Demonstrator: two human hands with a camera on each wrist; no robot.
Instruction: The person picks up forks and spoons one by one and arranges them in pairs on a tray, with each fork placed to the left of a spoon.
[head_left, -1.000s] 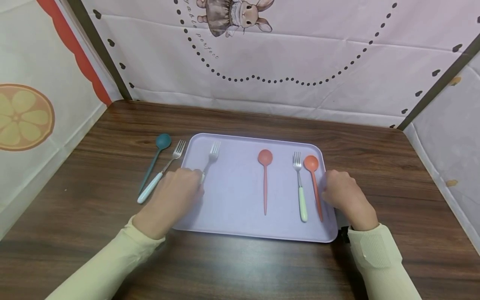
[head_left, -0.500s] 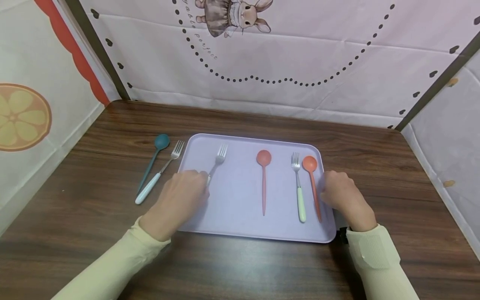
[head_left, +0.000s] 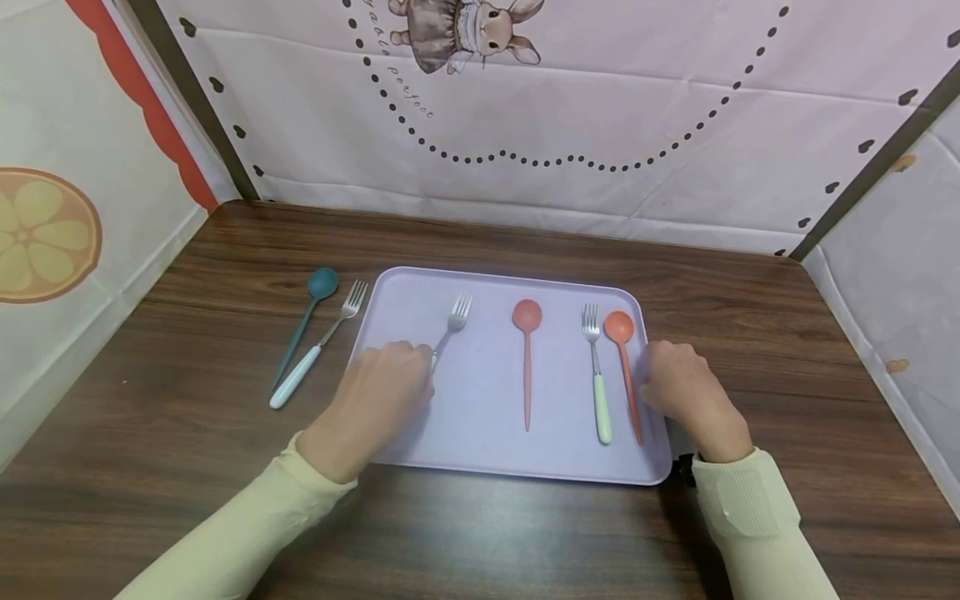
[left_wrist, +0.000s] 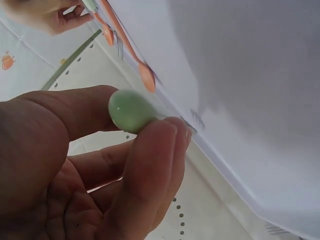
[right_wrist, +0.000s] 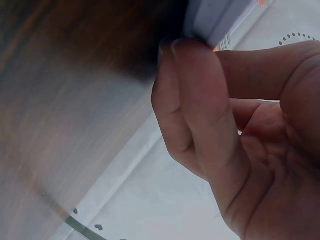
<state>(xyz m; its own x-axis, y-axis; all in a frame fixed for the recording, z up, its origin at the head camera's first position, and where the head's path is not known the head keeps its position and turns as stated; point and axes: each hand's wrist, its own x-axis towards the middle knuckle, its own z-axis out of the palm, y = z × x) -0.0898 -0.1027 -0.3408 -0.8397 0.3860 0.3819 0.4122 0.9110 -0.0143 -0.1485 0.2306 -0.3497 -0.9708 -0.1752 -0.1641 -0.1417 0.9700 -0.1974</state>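
A green-handled metal fork (head_left: pixel 457 320), pointed away and slightly rightward, is pinched by the left hand (head_left: pixel 384 400) over a lilac rectangular tray (head_left: pixel 480 408) gripped by the right hand (head_left: pixel 686 387); a slim pink spoon (head_left: pixel 527 319) is laid nearby.

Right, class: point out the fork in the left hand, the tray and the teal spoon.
Fork (left_wrist: pixel 131 111): left wrist view, on its green handle's end.
Tray (head_left: pixel 482 400): head view, on its bare floor.
Teal spoon (head_left: pixel 322 283): head view, on its bowl.

You are in a booth-like spot, home or workplace unclear: cloth (head_left: pixel 570 108) printed with a rabbit (head_left: pixel 431 40) and an orange slice (head_left: pixel 45 237) encloses three sides of your bench (head_left: pixel 487 542).
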